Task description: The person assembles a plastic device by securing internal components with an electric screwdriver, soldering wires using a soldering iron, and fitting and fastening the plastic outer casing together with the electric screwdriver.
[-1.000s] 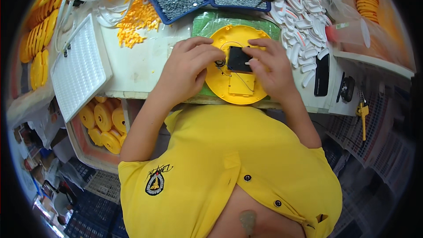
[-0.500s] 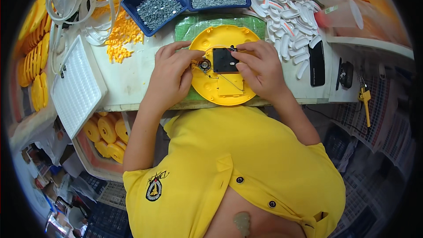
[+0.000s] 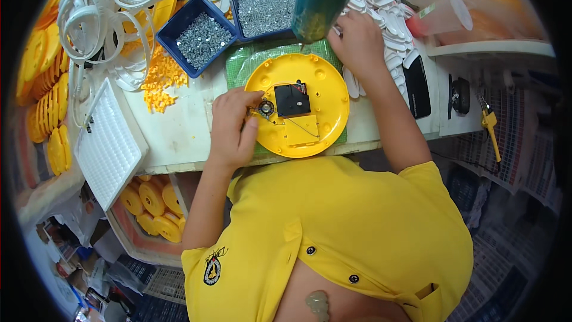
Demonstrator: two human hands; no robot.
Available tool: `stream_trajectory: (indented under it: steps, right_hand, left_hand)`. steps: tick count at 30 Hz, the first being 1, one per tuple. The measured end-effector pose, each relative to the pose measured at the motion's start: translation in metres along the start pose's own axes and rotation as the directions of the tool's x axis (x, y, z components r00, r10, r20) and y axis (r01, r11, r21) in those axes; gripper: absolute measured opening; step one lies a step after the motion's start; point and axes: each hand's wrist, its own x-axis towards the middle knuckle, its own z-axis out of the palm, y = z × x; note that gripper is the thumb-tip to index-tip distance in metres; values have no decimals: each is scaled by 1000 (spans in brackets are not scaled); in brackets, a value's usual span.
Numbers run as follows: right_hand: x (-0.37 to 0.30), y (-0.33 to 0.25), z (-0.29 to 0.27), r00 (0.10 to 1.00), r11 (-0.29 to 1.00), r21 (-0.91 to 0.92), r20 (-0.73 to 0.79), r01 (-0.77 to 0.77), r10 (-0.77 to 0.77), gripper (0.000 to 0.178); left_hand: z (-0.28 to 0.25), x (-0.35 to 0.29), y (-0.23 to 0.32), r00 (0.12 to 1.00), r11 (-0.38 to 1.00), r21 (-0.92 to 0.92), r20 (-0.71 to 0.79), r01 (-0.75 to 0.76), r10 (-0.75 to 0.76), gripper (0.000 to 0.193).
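A round yellow plastic housing (image 3: 329,113) lies with its inner side up, holding a black box-shaped part (image 3: 292,101), a small round speaker (image 3: 266,108), thin wires and a raised yellow rectangular cover (image 3: 301,130). My left hand (image 3: 231,125) grips the housing's left edge, index finger and thumb at the speaker. Farther off, my right hand (image 3: 361,45) is at the near-left side of a pile of curved white plastic pieces (image 3: 390,18). Its fingers are bent together; what is between them cannot be made out. A teal hanging power tool (image 3: 328,0) looms large beside that hand.
Two blue bins of small metal screws, the smaller (image 3: 202,39) and the larger (image 3: 265,6), stand beyond the housing. Small yellow pieces (image 3: 159,83) lie left, near a white gridded tray (image 3: 110,137). A black phone-like slab (image 3: 417,89) rests right. Green wrapped padding (image 3: 243,62) is underneath.
My right hand has left the black box and moved outward to the white pieces. The teal tool now hangs much larger in view. My left hand stays by the speaker.
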Motion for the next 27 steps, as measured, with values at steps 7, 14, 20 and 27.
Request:
stream_trajectory:
  steps: [7,14,20,27]
  right_hand:
    - [-4,5,-4,992,994,37,70,-105,103,19]
    - [-22,-19,-16,938,679,656,142,-329,317,16]
    - [-22,-48,-8,986,775,630,154,-46,-67,21]
    - [-14,-55,-3,935,878,416,147,239,-324,24]
  left_hand:
    - [10,-5,-1,994,998,68,-109,-11,18,43]
    - [10,-3,-3,995,997,78,-103,-7,15,44]
    - [10,-3,-2,993,997,75,-114,-11,19,44]
    - [9,-3,-2,993,997,72,-114,-8,16,44]
